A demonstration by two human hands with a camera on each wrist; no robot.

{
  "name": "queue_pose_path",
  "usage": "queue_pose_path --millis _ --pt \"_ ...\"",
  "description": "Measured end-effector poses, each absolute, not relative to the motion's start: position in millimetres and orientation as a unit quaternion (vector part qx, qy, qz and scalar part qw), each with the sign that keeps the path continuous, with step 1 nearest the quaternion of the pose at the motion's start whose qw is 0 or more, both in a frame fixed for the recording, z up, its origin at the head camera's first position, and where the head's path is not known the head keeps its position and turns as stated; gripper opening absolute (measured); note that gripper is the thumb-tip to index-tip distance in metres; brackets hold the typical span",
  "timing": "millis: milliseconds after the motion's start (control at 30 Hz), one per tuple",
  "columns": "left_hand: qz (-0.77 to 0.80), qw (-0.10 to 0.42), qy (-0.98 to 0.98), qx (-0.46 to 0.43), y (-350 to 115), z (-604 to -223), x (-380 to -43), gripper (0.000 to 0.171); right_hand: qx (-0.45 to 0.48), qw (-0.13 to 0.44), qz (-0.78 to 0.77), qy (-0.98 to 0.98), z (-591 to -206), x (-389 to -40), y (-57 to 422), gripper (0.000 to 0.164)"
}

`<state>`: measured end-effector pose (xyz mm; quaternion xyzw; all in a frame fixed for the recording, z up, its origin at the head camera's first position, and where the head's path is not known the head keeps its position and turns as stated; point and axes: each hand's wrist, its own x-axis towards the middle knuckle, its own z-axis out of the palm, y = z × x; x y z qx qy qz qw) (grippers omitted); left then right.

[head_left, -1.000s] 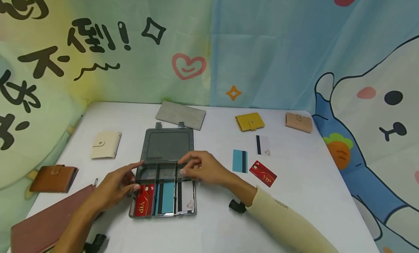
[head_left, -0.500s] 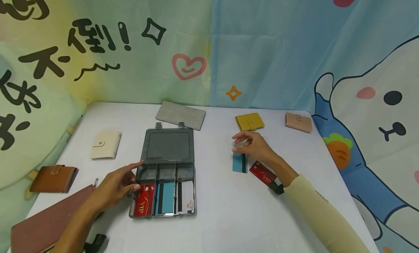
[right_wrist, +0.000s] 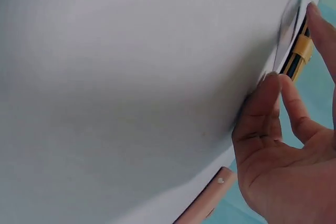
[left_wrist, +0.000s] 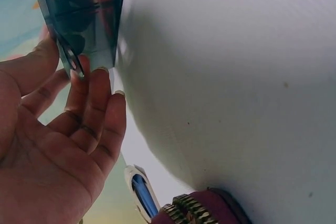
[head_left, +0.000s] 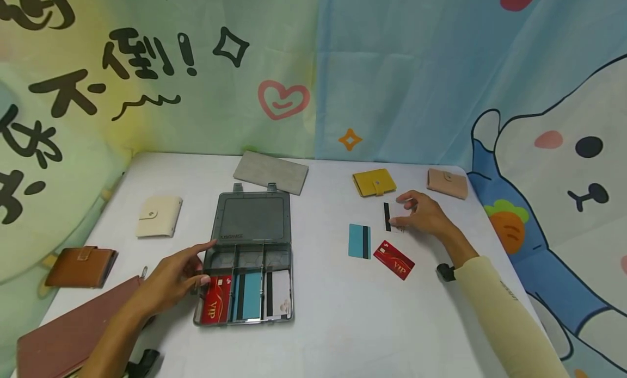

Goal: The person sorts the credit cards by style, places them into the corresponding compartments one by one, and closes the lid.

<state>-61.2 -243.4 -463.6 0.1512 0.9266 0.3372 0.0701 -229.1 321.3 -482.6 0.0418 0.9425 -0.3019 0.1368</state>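
A grey plastic case [head_left: 252, 217] lies with its lid back on the white table. Its front compartments hold a red VIP card [head_left: 216, 299], a blue card [head_left: 249, 295] and a white card [head_left: 278, 293]. My left hand [head_left: 171, 277] holds the case's left side, thumb and fingers at its edge [left_wrist: 84, 51]. On the right, my right hand [head_left: 422, 214] is over another white card [head_left: 387, 217] with a black stripe, thumb and fingers spread about it. Beside it lie a second blue card [head_left: 359, 241] and a second red VIP card [head_left: 394, 259].
Around the table stand a cream wallet [head_left: 159, 216], a brown wallet [head_left: 81, 267], a grey wallet [head_left: 271, 171], a yellow wallet [head_left: 374, 182], a pink-beige wallet [head_left: 447, 183] and a large reddish-brown pouch [head_left: 73, 332]. Printed cloth [head_left: 392, 68] hangs behind.
From the right compartments of the case, my right hand has travelled right, past the blue card, to the loose white card. The left hand has stayed at the case.
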Motion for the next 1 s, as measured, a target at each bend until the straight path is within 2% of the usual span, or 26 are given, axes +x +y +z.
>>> queue_pose_path --millis 333,600,700,833,1000 --pt "0.333 0.078 0.928 0.145 -243.6 -464.7 -61.5 0.073 0.028 0.138 -0.255 0.957 -480.2 -234.1 319.7 0.063" --pt "0.334 0.077 0.928 0.144 -242.9 -463.3 -61.8 0.073 0.015 0.078 -0.359 0.93 -463.9 -221.0 299.3 0.043" --pt "0.333 0.081 0.929 0.141 -242.7 -463.0 -61.5 0.073 0.008 0.066 -0.411 0.909 -456.7 -213.8 283.5 0.042" --pt "0.33 0.081 0.93 0.142 -242.5 -463.5 -61.4 0.074 -0.005 0.092 -0.48 0.872 -448.0 -200.0 257.4 0.04" --pt "0.329 0.076 0.93 0.146 -242.5 -463.5 -61.8 0.074 -0.067 0.163 -0.555 0.813 -441.3 -177.0 216.0 0.04"
